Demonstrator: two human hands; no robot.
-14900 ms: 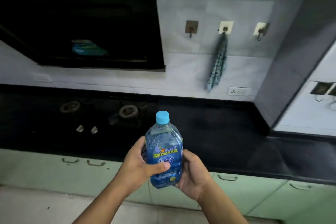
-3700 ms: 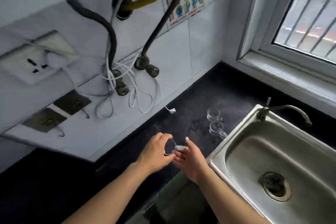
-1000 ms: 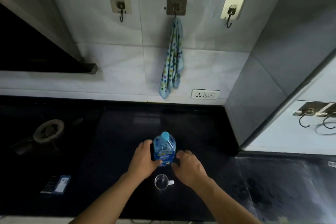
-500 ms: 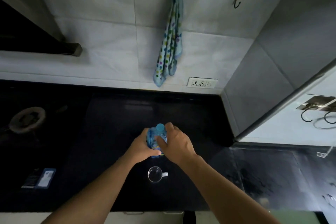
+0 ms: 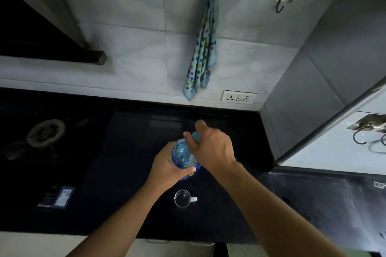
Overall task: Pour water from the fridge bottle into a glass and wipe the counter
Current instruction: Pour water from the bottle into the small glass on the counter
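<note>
Both hands are on the water bottle (image 5: 182, 155), which is held upright over the middle of the dark tabletop (image 5: 133, 131). Its body is gripped by the left hand (image 5: 167, 165) and its blue cap (image 5: 195, 136) is pinched by the right hand (image 5: 211, 148), seemingly for unscrewing. The glass mug (image 5: 182, 198) stands just nearside of the bottle, toward the front edge, so the neck would be tipped back toward the person.

One wide-angle camera, worn on the head, looks steeply down and forward across the dark counter (image 5: 129, 152) toward the tiled back wall (image 5: 135, 52). It sits close: the left hand (image 5: 167, 166) and right hand (image 5: 212, 149) meet on the bottle (image 5: 182, 155) near centre frame. The counter's left end is dim, seemingly underexposed.
</note>
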